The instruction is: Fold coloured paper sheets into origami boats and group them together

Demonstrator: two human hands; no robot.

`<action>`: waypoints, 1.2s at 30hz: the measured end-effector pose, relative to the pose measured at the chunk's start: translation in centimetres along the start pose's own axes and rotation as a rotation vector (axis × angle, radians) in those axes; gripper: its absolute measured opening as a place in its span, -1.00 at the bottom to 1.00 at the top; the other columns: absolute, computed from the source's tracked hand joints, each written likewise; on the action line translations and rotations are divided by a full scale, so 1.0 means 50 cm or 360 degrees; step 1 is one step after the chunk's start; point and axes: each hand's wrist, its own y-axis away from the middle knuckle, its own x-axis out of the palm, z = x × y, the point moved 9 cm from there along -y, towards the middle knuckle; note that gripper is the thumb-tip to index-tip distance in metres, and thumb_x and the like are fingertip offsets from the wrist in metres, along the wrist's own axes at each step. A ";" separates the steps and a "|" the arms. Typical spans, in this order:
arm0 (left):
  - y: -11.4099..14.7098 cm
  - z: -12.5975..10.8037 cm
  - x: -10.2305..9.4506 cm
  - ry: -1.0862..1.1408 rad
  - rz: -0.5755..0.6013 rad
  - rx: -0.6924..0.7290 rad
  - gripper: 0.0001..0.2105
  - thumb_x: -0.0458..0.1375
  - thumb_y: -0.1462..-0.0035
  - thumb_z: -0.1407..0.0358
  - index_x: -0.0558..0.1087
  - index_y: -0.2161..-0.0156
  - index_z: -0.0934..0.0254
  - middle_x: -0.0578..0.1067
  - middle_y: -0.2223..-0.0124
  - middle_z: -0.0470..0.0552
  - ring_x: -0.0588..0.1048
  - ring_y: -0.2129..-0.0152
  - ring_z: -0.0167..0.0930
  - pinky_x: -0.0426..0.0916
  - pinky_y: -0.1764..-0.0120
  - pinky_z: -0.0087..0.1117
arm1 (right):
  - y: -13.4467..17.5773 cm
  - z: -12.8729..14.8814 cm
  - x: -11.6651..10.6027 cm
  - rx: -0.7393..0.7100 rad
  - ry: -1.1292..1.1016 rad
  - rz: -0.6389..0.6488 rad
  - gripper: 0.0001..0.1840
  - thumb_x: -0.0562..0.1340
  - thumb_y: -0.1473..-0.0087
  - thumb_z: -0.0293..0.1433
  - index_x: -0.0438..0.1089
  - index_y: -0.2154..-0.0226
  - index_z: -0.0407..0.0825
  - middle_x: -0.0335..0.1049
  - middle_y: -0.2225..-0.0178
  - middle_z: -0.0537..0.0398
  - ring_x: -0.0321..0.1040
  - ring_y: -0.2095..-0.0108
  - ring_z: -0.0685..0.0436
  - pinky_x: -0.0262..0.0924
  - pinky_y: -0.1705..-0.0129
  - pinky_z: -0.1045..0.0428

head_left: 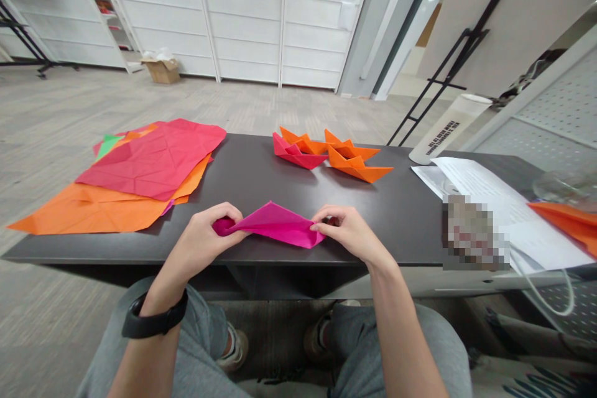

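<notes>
A magenta folded paper boat (280,225) is held low over the front part of the dark table (242,180). Its left end is pinched by my left hand (208,233), whose wrist wears a black band. My right hand (347,231) grips the other end between thumb and fingertips. A peak of paper rises in the middle, between the two hands. Beyond it stand several finished paper boats: a red one (301,154) at the left and orange ones (359,165) at the right, close together.
Creased red paper sheets (153,158) lie over orange sheets (107,208) at the table's left. To the right are a white cylinder (448,127), white printed papers (494,193), a blurred-out item (471,230) and an orange folded paper (569,221). A white cable (550,305) hangs off the edge.
</notes>
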 end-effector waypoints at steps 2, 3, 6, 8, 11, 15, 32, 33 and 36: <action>0.001 0.002 0.003 -0.0024 0.0023 -0.0015 -0.84 0.28 -0.11 0.18 0.48 0.35 0.22 0.55 0.32 -0.08 0.51 0.36 -0.36 0.35 0.27 -0.40 | 0.001 -0.005 0.001 0.0057 -0.0142 -0.0018 -0.88 0.39 0.03 -0.33 0.49 0.43 -0.03 0.42 0.48 0.15 0.30 0.47 -0.03 0.16 0.38 0.04; 0.001 0.004 0.004 -0.0038 0.0031 -0.0025 -0.83 0.28 -0.12 0.16 0.49 0.33 0.22 0.55 0.32 -0.07 0.52 0.36 -0.36 0.35 0.27 -0.39 | 0.002 -0.007 0.001 0.0072 -0.0197 -0.0026 -0.85 0.40 0.05 -0.33 0.46 0.43 -0.03 0.39 0.51 0.19 0.28 0.50 -0.01 0.15 0.40 0.05; 0.002 0.007 0.005 -0.0012 0.0014 -0.0049 -0.77 0.30 -0.09 0.10 0.46 0.28 0.21 0.57 0.30 -0.06 0.55 0.34 -0.33 0.40 0.25 -0.37 | 0.002 -0.008 0.004 0.0079 -0.0215 -0.0006 -0.83 0.40 0.05 -0.33 0.43 0.46 -0.04 0.35 0.56 0.22 0.27 0.53 0.00 0.14 0.42 0.06; 0.003 0.010 0.005 0.0059 -0.0020 -0.0074 -0.71 0.32 -0.08 0.09 0.42 0.21 0.21 0.60 0.30 -0.06 0.58 0.33 -0.31 0.43 0.23 -0.35 | 0.002 -0.010 0.003 0.0085 -0.0210 -0.0018 -0.83 0.40 0.04 -0.31 0.45 0.44 -0.04 0.39 0.54 0.19 0.29 0.52 -0.01 0.16 0.42 0.05; 0.003 0.016 0.006 0.0125 -0.0043 -0.0111 -0.66 0.32 -0.09 0.10 0.38 0.11 0.20 0.62 0.30 -0.06 0.61 0.32 -0.31 0.45 0.21 -0.34 | 0.001 -0.010 -0.008 0.0042 -0.0283 -0.0117 -0.79 0.41 0.06 -0.29 0.41 0.39 -0.01 0.46 0.45 0.15 0.38 0.43 -0.06 0.23 0.36 0.04; 0.003 0.018 0.008 0.0125 -0.0048 -0.0113 -0.70 0.32 -0.10 0.11 0.43 0.15 0.20 0.63 0.27 -0.05 0.61 0.30 -0.32 0.47 0.19 -0.35 | 0.003 0.004 -0.006 -0.0056 -0.0097 -0.0045 -0.88 0.31 -0.08 -0.32 0.51 0.42 -0.01 0.51 0.35 0.06 0.44 0.29 -0.13 0.26 0.23 -0.02; 0.003 0.015 0.002 0.0181 -0.0091 -0.0074 -0.73 0.35 -0.07 0.12 0.46 0.22 0.22 0.59 0.30 -0.08 0.58 0.33 -0.35 0.47 0.20 -0.37 | 0.004 -0.022 -0.009 0.0107 -0.0455 -0.0143 -0.61 0.40 -0.02 -0.14 0.23 0.27 0.06 0.37 0.51 0.26 0.27 0.49 -0.02 0.10 0.41 0.07; 0.003 0.014 0.003 0.0193 -0.0090 -0.0075 -0.74 0.35 -0.07 0.13 0.46 0.22 0.22 0.59 0.30 -0.08 0.58 0.33 -0.35 0.47 0.20 -0.37 | 0.002 -0.026 -0.012 0.0106 -0.0486 -0.0174 -0.59 0.40 -0.02 -0.15 0.20 0.25 0.07 0.36 0.53 0.29 0.25 0.51 -0.01 0.08 0.44 0.09; 0.002 0.015 0.003 0.0198 -0.0098 -0.0080 -0.74 0.35 -0.07 0.14 0.46 0.23 0.21 0.59 0.31 -0.09 0.58 0.34 -0.36 0.46 0.21 -0.38 | -0.001 -0.026 -0.022 0.0044 -0.0397 -0.0235 -0.67 0.37 -0.06 -0.17 0.26 0.27 0.06 0.39 0.52 0.26 0.24 0.52 0.00 0.07 0.47 0.09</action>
